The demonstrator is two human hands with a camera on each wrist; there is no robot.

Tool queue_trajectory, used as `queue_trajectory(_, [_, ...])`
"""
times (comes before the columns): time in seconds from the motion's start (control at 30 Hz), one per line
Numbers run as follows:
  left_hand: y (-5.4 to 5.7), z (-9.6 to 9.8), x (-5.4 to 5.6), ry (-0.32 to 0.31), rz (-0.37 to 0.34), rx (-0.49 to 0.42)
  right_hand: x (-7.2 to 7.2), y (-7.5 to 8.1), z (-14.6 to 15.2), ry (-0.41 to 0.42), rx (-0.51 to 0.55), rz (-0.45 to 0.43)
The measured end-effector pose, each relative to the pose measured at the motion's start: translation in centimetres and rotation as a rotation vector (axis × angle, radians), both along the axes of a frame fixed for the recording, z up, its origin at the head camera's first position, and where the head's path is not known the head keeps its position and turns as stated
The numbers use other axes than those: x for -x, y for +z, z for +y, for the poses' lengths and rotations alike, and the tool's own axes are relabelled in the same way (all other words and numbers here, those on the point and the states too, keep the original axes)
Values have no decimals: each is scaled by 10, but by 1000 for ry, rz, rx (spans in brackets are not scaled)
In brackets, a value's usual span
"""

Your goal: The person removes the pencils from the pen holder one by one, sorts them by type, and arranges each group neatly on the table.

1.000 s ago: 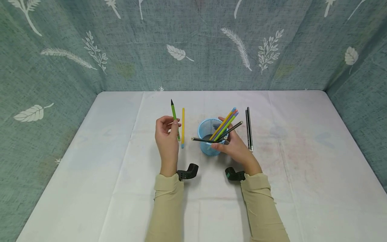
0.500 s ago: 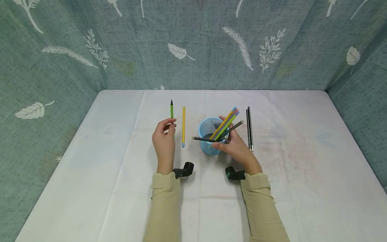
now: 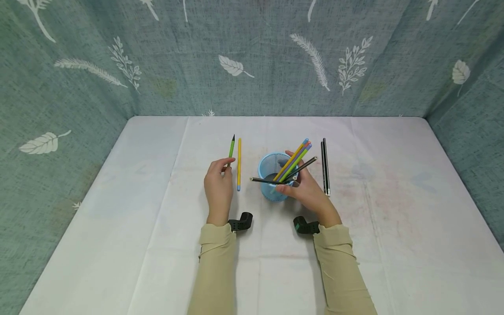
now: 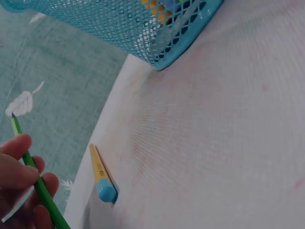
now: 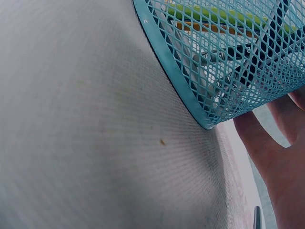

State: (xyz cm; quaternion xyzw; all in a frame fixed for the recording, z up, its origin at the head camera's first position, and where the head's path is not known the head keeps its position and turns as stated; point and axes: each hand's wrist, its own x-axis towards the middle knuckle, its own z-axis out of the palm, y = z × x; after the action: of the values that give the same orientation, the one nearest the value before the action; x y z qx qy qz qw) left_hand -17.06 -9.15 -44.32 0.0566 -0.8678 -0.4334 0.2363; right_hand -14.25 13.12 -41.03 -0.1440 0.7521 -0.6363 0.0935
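Pencil (image 3: 231, 151), slim and bright green with a sharpened black point, leans tip-away in the left hand (image 3: 219, 188), just beside a yellow pencil (image 3: 239, 164) with a blue end lying on the white table (image 3: 157, 271). That hand pinches the green shaft between thumb and bent fingers, its forearm reaching nearly straight forward. The right hand (image 3: 309, 197), its arm angled inward, grips a light-blue mesh cup (image 3: 271, 193) of slanting coloured and black pencils (image 3: 295, 162), thumb at the near rim, fingers round the far side
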Motion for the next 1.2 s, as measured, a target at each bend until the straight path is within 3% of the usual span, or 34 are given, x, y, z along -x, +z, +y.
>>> queue_trajectory(0.23, [-2,0,0,-5,-62,44,1,0,1,5,9,8])
queue_trajectory(0.5, [-2,1,-1,-80,-232,148,0,-1,1,5,9,-7])
queue_trajectory(0.67, [0,2,-3,-105,-288,219,0,-1,2,-4,-5,-21])
queue_trajectory(1.2, [2,4,0,-117,-413,217,2,-1,2,2,3,-2])
